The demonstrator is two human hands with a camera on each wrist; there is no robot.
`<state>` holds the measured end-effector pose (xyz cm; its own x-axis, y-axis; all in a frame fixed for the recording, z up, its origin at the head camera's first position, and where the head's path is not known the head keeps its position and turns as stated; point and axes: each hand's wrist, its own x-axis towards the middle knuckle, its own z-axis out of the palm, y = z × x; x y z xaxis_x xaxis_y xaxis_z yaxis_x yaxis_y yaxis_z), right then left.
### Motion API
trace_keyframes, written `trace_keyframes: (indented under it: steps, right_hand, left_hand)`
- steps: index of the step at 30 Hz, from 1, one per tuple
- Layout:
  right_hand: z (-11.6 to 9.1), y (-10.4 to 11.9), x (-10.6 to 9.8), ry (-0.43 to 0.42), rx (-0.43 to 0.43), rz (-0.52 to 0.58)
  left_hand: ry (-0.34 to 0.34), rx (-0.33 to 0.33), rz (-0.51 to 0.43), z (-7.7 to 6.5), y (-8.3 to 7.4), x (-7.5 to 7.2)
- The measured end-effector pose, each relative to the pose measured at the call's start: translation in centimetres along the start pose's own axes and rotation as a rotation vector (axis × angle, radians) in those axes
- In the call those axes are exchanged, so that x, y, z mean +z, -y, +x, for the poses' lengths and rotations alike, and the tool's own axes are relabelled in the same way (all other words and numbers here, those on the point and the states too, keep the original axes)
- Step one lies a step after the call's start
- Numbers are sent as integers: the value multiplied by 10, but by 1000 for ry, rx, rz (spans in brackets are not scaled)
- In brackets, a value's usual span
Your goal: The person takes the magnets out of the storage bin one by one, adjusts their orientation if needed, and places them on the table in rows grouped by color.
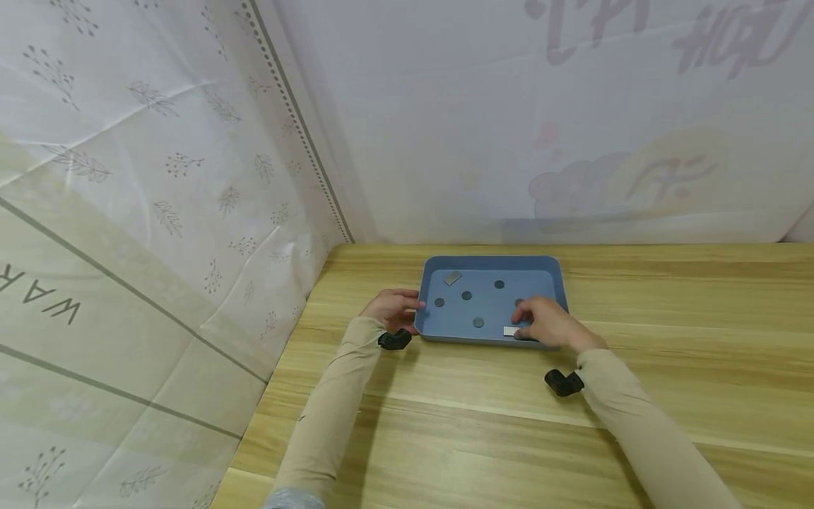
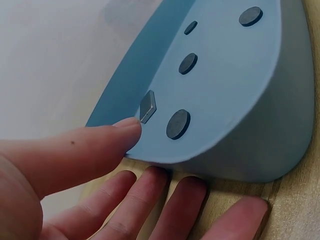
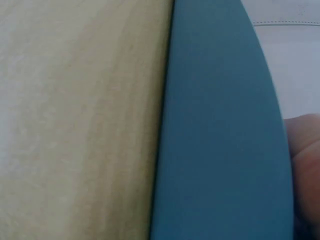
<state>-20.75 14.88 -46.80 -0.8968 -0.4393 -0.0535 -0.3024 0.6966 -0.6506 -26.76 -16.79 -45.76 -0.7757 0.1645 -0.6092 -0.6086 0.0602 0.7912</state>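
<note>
A blue tray [image 1: 492,340] lies on the table, with several dark round discs [image 1: 478,322] scattered over its floor. My left hand [image 1: 396,308] holds the tray's left end. In the left wrist view its thumb [image 2: 112,137] comes over the rim, and the other fingers lie along the outside wall. Inside the tray's right half, my right hand [image 1: 548,324] pinches a small pale rectangular block [image 1: 511,331] with thumb and finger. A second, grey rectangular block [image 1: 452,278] lies near the back left corner. The right wrist view shows mostly the tray's outer wall [image 3: 225,120], so the grasp is hidden there.
The wooden table [image 1: 458,424] extends in front of the tray and to its right. A pale printed cloth [image 1: 445,127] hangs behind the table, and another patterned cloth [image 1: 159,177] hangs at the left. Black wrist mounts [image 1: 563,382] sit below both hands.
</note>
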Motion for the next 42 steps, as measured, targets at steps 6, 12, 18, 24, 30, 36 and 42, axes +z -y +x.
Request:
trace_keyframes:
  steps: [6, 12, 18, 24, 30, 36, 42]
  right_hand:
    - [0, -4, 4, -27, -7, -23]
    - [-1, -6, 6, -59, -35, -49]
    - [-1, -6, 7, -57, -13, -46]
    - [-2, -3, 6, -47, -5, -37]
    - [-1, -2, 7, -35, -16, -43]
    - [0, -2, 6, -9, -30, -44]
    - [0, 0, 5, -2, -30, -38]
  left_hand:
    - [-3, 0, 16, -1, 0, 0]
    - [-5, -2, 33, -1, 0, -1]
    - [-19, -6, 52, -3, -1, -1]
    - [-17, -8, 63, 0, 0, -1]
    - [12, 3, 57, -2, -2, -3]
    - [13, -2, 57, 0, -3, -3]
    - [18, -15, 57, 3, -2, -2]
